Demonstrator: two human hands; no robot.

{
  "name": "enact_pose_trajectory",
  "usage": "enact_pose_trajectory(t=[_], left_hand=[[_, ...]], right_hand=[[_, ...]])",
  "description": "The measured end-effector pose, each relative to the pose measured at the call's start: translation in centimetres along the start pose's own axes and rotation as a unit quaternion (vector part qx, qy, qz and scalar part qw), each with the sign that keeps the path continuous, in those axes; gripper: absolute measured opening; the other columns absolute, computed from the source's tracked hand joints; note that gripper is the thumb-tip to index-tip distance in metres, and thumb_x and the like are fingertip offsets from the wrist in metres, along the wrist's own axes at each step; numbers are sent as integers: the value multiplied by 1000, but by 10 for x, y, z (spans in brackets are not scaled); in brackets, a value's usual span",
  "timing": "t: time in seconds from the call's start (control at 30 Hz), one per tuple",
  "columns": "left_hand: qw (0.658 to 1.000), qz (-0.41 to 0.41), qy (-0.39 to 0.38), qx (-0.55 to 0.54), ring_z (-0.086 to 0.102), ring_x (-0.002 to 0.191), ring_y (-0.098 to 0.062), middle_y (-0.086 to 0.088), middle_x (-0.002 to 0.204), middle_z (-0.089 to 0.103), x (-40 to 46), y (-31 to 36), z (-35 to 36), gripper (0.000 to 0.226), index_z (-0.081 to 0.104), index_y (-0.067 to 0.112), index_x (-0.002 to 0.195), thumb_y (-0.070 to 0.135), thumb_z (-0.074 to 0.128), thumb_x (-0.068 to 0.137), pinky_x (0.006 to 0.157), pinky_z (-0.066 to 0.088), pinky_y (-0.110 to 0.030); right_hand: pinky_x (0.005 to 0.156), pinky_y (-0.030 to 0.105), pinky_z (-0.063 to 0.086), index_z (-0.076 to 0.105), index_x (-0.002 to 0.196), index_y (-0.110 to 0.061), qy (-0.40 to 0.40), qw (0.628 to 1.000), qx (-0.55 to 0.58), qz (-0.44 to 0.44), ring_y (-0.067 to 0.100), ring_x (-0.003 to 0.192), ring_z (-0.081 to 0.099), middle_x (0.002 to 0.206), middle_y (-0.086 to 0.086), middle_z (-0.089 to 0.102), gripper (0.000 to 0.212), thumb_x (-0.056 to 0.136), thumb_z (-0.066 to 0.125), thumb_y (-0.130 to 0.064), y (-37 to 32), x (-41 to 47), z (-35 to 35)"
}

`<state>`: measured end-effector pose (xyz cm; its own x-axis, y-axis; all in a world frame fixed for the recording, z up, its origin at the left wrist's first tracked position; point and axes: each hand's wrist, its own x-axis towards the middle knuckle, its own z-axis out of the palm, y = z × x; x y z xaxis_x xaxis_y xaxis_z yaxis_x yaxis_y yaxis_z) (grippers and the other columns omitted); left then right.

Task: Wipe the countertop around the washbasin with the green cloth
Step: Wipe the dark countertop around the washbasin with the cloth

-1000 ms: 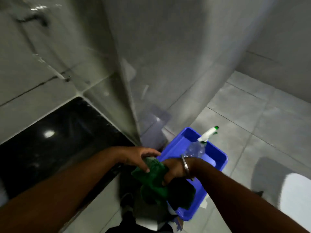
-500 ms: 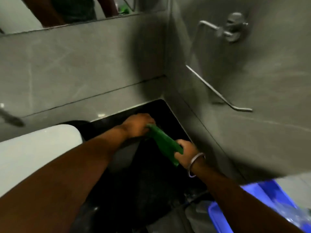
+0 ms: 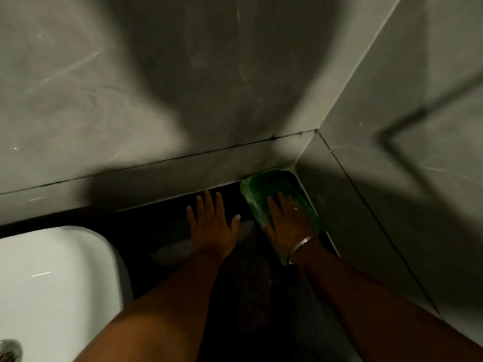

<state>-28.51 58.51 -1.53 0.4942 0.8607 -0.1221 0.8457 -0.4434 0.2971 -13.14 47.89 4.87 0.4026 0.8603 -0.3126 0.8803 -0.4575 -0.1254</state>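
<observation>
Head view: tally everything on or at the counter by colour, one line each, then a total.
Green: 1, the cloth under the right hand
White: 1, the washbasin
Black: 1, the countertop, with the left hand flat on it
Silver: 2, the bracelet and the basin drain
Total: 5

Grey tiled back wall (image 3: 162, 82), marbled with pale streaks, rising beyond the fingertips of both hands. A low tiled upstand (image 3: 156, 176) runs along its foot, set off by a dark grout line (image 3: 183, 156). A grey side wall (image 3: 407, 131) stands to the right of the right hand and meets the back wall at an inside corner. A blurred angular shadow (image 3: 407, 118) crosses the side wall. A metal bangle (image 3: 303, 244) circles the right wrist.
</observation>
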Motion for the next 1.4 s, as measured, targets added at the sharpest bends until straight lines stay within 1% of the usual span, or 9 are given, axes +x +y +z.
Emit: enact_pose_trajectory(t=[0.17, 0.4, 0.5, 0.67, 0.8, 1.0, 1.1, 1.27, 1.4], left_hand=[[999, 1, 28, 25, 11, 151, -34, -16, 164, 13, 4, 1, 6, 80, 19, 15, 155, 61, 29, 90, 120, 3, -57], [998, 1, 41, 41, 15, 151, -34, -17, 163, 17, 3, -3, 5, 80, 23, 14, 154, 60, 29, 89, 120, 8, -59], [999, 5, 31, 41, 12, 151, -34, -17, 164, 14, 3, -2, 0, 79, 21, 14, 154, 60, 29, 90, 120, 7, -59], [999, -4, 15, 32, 9, 151, -34, -17, 164, 11, 3, 3, -4, 80, 19, 14, 155, 59, 34, 91, 120, 4, -60], [999, 1, 24, 41, 11, 151, -35, -18, 163, 13, 4, 2, 1, 80, 20, 13, 155, 59, 34, 91, 120, 6, -60], [998, 10, 52, 43, 16, 150, -36, -20, 162, 18, 5, -2, 6, 80, 24, 12, 153, 60, 32, 90, 119, 7, -60], [998, 10, 32, 51, 11, 151, -35, -19, 163, 14, 3, 1, 0, 79, 20, 13, 154, 60, 32, 92, 120, 5, -60], [999, 5, 15, 47, 10, 151, -37, -20, 163, 14, 2, 1, -2, 81, 19, 12, 154, 60, 31, 90, 119, 5, -61], [999, 10, 17, 44, 10, 150, -37, -21, 162, 14, 2, 2, -2, 81, 19, 11, 154, 59, 31, 90, 119, 5, -61]], right_hand=[[116, 49, 9, 2, 151, -11, -3, 1000, 8, -8, 41, 145, 7, 158, 23, 6, 88, 79, 6, -61, 4, 63, 15], [118, 48, 9, 6, 152, -16, 41, 998, 39, 28, 38, 145, 6, 159, 19, 9, 91, 80, 22, -70, 24, 75, 19], [116, 46, 18, 16, 151, -13, 64, 992, 55, 90, 38, 144, 17, 158, 20, 13, 78, 86, 29, -53, 48, 21, 36], [109, 49, 28, 20, 150, -13, 32, 992, 41, 111, 41, 139, 30, 155, 19, 21, 75, 85, 33, -50, 63, -128, 77], [108, 55, 32, 18, 149, -14, 70, 994, 19, 87, 44, 138, 29, 154, 25, 23, 77, 84, 34, -52, 63, -60, 67], [116, 46, 14, 9, 151, -17, 86, 992, 29, 87, 37, 145, 8, 159, 21, 6, 81, 88, 41, -57, 36, 84, 29], [116, 48, 17, 6, 152, -20, 95, 993, 29, 63, 37, 145, 10, 159, 18, 9, 79, 89, 33, -59, 48, 24, 45], [107, 46, 29, 11, 151, -27, 86, 996, 11, 38, 37, 140, 25, 155, 13, 18, 65, 93, 25, -55, 90, -205, 106], [105, 50, 37, 18, 148, -29, 77, 995, 8, 58, 39, 139, 27, 155, 17, 23, 70, 85, 39, -50, 93, -188, 105]])
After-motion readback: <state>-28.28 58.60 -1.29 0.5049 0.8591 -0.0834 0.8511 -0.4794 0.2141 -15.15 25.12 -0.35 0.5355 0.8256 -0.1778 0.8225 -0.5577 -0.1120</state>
